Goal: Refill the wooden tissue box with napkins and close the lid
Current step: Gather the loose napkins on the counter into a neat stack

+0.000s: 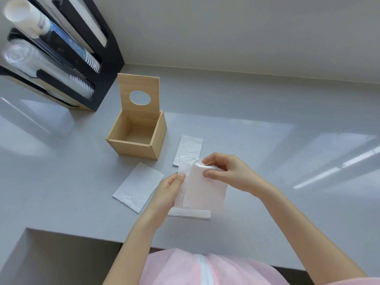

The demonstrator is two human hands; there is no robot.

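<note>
The wooden tissue box (pixel 133 148) stands on the grey counter, empty inside, with its lid (pixel 139 87) raised upright behind it, a round hole through it. In front of the box I hold a white napkin (pixel 203 192) above the counter. My left hand (pixel 168 190) grips its left edge and my right hand (pixel 224 171) pinches its top corner. A folded napkin (pixel 137 187) lies flat to the left, another (pixel 189 148) lies beyond my hands, and a third (pixel 191 213) shows under the held one.
A black cup dispenser (pixel 67 48) with stacked cups stands at the back left against the wall. The grey counter (pixel 287 140) has a cut-out step (pixel 61 256) at the front left. My pink garment fills the bottom edge.
</note>
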